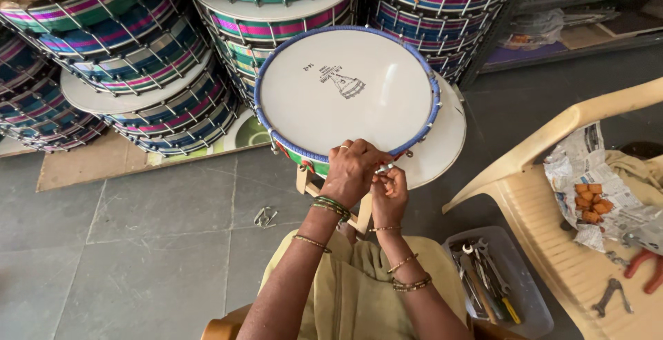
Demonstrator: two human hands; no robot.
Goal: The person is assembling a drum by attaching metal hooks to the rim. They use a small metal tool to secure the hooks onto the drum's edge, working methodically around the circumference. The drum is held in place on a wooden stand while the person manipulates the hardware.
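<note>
White drumhead faces you: the drum (345, 91) leans tilted in the middle of the scene, its skin ringed by a blue rim, its near edge resting on a wooden stand (311, 187) just above your lap. Both your hands meet at that near edge. Your left hand (352, 171) is curled closed over the rim, fingers folded down around it, a ring on one finger and bangles at the wrist. Your right hand (389, 193) sits just beside it, touching it, with the fingertips pinched together on a small metal fitting (385, 168) at the rim; what exactly that piece is you cannot tell from here.

Behind the drum, a flat white disc (442, 140) leans against it on the right. Farther off, stacks of drums (131, 50) with pink, blue and green striped shells fill the far left and far middle, against a metal shelf (552, 36) at the far right.

On the grey tiled floor to your near left lies a small metal hook (264, 216), well apart from your hands. To your near right, a clear plastic tray (532, 312) holds wrenches (483, 278). Beside it stands a cream plastic chair (552, 243) carrying crumpled newspaper (587, 167) with orange snack pieces (592, 202), a loose spanner (611, 295) and red-handled pliers (646, 267).
</note>
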